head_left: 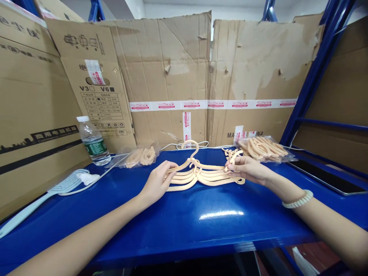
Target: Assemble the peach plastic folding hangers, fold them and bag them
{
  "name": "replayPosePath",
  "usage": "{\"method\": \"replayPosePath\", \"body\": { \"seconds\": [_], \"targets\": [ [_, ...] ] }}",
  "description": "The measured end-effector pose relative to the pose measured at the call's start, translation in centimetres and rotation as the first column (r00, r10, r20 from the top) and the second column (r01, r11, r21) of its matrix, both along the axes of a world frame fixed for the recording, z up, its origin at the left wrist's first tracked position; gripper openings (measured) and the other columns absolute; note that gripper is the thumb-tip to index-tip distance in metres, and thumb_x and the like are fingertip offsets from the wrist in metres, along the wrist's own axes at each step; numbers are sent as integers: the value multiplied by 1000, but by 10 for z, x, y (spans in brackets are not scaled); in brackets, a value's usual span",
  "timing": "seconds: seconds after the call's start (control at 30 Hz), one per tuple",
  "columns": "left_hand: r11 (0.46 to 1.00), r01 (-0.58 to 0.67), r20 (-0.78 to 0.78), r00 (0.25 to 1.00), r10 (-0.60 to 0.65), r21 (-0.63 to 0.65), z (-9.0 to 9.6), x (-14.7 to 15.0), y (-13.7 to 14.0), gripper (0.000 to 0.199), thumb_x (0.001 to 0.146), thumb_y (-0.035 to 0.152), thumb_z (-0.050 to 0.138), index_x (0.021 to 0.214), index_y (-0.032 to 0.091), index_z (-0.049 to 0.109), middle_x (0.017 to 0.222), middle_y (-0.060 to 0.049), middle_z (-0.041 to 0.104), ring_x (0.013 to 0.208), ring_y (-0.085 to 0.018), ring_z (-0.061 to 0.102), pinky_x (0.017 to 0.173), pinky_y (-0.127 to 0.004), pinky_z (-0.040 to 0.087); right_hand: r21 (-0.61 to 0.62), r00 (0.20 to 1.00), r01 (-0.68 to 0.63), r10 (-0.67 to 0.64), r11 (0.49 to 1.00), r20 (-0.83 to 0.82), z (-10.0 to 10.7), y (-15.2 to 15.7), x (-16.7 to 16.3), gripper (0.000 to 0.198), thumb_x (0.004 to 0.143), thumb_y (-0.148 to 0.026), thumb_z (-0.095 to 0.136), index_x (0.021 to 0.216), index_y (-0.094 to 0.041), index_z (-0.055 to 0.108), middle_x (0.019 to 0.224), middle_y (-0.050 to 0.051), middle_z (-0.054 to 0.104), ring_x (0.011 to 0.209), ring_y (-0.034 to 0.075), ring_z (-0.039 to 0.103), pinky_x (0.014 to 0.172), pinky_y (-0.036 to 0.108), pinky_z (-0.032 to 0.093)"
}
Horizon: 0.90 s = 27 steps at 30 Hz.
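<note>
A peach plastic clothes hanger (208, 166), its hook up, is at the middle of the blue shelf. Several more hangers (211, 178) lie stacked just under and in front of it. My left hand (156, 182) is closed on the hanger's left end, thumb and fingers pinching. At the right end, my right hand (251, 170) pinches a small curved plastic hook (236, 155) against the hanger's tip; whether the two are joined is not clear. Small peach pieces (227, 152) lie in a pile just behind that hand.
Clear bags of peach parts lie at back left (140, 156) and back right (261, 148). A water bottle (94, 143) and a pale fly swatter (61, 186) are on the left, a dark phone-like slab (327, 177) on the right. Cardboard (169, 76) walls the back; a white cable (115, 165) crosses the shelf.
</note>
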<state>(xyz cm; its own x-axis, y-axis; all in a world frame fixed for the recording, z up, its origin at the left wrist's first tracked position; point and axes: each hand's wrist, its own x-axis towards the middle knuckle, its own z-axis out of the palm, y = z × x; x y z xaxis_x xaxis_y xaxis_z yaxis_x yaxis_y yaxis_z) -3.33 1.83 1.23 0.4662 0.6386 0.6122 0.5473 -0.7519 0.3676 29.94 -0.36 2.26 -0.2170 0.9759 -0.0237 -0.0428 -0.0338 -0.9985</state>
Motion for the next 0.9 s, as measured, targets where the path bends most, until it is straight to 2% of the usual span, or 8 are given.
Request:
{"method": "replayPosePath", "body": {
  "seconds": [0.13, 0.27, 0.4, 0.63, 0.77, 0.9],
  "targets": [
    [1000, 8, 11, 1000, -8, 3, -1, 0, 1, 13, 90, 22, 44, 95, 20, 56, 93, -5, 62, 87, -19, 59, 78, -29, 47, -53, 998, -43, 40, 998, -58, -1, 0, 1, 28, 64, -31, 83, 78, -14, 65, 95, 9, 71, 93, 22, 69, 91, 35, 53],
    [1000, 15, 11, 1000, -15, -4, -1, 0, 0, 13, 90, 22, 44, 95, 20, 56, 93, -5, 62, 86, -19, 59, 78, -29, 47, -97, 992, -53, 41, 994, -120, 0, 0, 0, 21, 68, -23, 79, 73, -14, 61, 102, 11, 70, 95, 25, 69, 92, 37, 53],
    [999, 33, -8, 999, -33, -9, 0, 1, -3, 15, 91, 24, 43, 96, 20, 56, 95, -6, 62, 88, -19, 58, 80, -31, 47, -124, 993, -71, 58, 990, -106, 2, -1, -2, 14, 75, -18, 72, 74, -14, 59, 93, 12, 72, 92, 25, 70, 88, 36, 56],
    [999, 54, -5, 999, -54, -10, 0, 1, -4, 15, 92, 24, 43, 97, 20, 56, 96, -6, 62, 90, -19, 58, 80, -31, 46, -120, 995, -66, 56, 991, -85, -2, 1, 0, 16, 76, -16, 72, 73, -15, 56, 83, 8, 70, 81, 20, 72, 75, 27, 60],
    [997, 76, -5, 997, -76, -4, -1, 1, -4, 14, 92, 22, 43, 97, 20, 56, 95, -5, 61, 89, -18, 58, 80, -29, 45, -87, 997, -65, 60, 994, -58, -3, 1, -2, 21, 72, -20, 77, 73, -15, 56, 81, 6, 70, 78, 18, 72, 70, 23, 59],
    [996, 86, -24, 996, -86, -24, -2, 0, -6, 15, 93, 20, 43, 98, 20, 57, 95, -4, 60, 88, -17, 57, 79, -27, 45, -16, 999, 27, -28, 1000, -42, -4, 0, -7, 30, 64, -25, 84, 73, -15, 57, 76, 4, 69, 70, 15, 71, 63, 20, 59]
  ]
}}
